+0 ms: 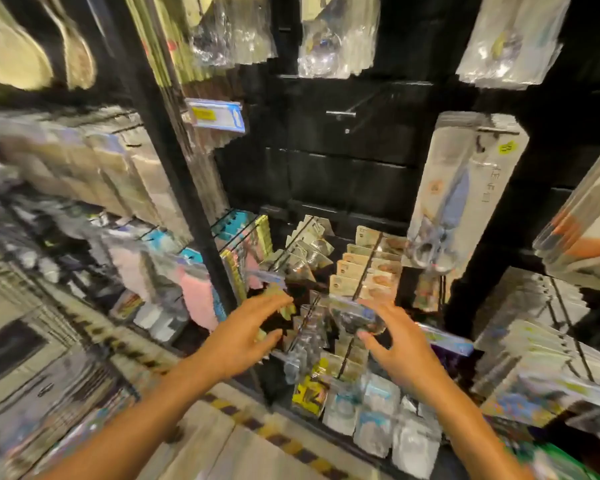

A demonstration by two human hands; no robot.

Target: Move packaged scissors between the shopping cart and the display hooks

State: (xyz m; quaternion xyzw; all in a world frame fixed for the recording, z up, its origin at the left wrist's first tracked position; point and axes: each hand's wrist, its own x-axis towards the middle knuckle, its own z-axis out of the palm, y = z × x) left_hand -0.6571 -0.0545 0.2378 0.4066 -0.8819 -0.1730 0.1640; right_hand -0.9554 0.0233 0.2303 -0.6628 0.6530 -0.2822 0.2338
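Scissors pack [440,199] is hanging on a hook [497,130] at two o'clock. Left hand [246,336] and right hand [397,344] are reaching, fingers spread, gripping nothing. Blurred clutter below is risking a snagged neighbouring packet [357,315] slipping off.

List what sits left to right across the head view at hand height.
Pink fluffy packaged item → left hand → clear plastic package at the right hand's fingertips → right hand → stack of pale clear-wrapped packs on hooks.
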